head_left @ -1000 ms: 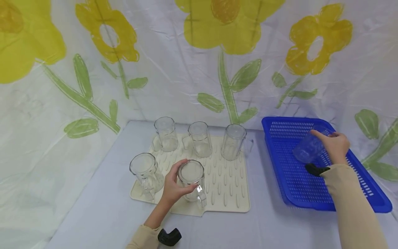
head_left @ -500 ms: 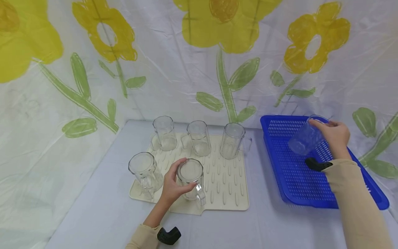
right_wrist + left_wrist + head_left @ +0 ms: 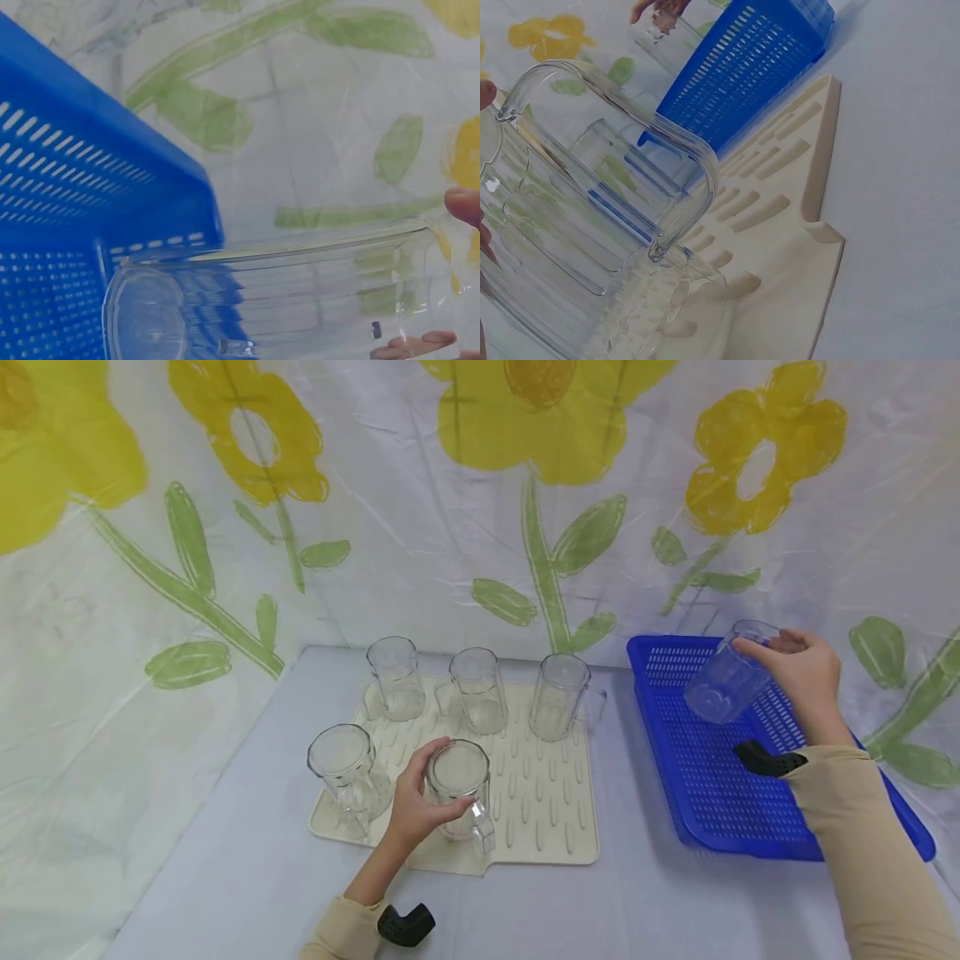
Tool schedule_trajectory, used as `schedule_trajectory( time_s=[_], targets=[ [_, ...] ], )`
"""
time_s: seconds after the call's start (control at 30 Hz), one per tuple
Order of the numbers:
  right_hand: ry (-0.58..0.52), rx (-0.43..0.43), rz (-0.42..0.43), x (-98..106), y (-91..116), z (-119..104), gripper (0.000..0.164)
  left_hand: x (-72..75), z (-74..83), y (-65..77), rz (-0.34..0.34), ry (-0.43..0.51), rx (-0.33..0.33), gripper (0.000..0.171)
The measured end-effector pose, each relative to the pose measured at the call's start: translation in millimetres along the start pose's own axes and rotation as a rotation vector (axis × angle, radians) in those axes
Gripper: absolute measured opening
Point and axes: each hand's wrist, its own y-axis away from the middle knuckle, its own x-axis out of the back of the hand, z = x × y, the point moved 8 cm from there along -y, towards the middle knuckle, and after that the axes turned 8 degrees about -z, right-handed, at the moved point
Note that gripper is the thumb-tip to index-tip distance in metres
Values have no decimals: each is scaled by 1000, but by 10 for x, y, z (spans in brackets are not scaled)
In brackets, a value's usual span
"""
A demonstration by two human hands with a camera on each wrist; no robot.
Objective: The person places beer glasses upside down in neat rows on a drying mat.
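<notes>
My left hand (image 3: 420, 797) grips a clear glass mug (image 3: 459, 772) around its side, thumb toward the handle. That mug stands at the front of a cream drying mat (image 3: 555, 827), and its handle (image 3: 694, 150) looms large in the left wrist view. Over at the right, my right hand (image 3: 806, 672) holds another glass mug (image 3: 726, 681) near its rim, tilted, with its base over the blue basket (image 3: 693, 814). In the right wrist view this mug (image 3: 285, 300) lies sideways across the picture, and only fingertips show at the edge.
Three glass mugs stand along the mat's back: left (image 3: 397, 681), middle (image 3: 480, 693) and right (image 3: 561, 697). One more mug (image 3: 347, 768) sits at the mat's front left. A flowered curtain (image 3: 420, 568) hangs close behind the table.
My right hand has lifted its mug higher from inside the basket, up and slightly to the left. The left hand keeps its grip on the front mug without visibly moving.
</notes>
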Motion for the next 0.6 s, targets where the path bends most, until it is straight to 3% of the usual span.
schedule_trajectory(
  time_s=[0.23,0.6],
  targets=[
    [-31,37,-38,-21,100,-178,86,2,39,-8,-7,-25,13,72],
    [-78,149,-119,-105,349,-408,75,29,86,-29,-47,-116,139,69]
  ],
)
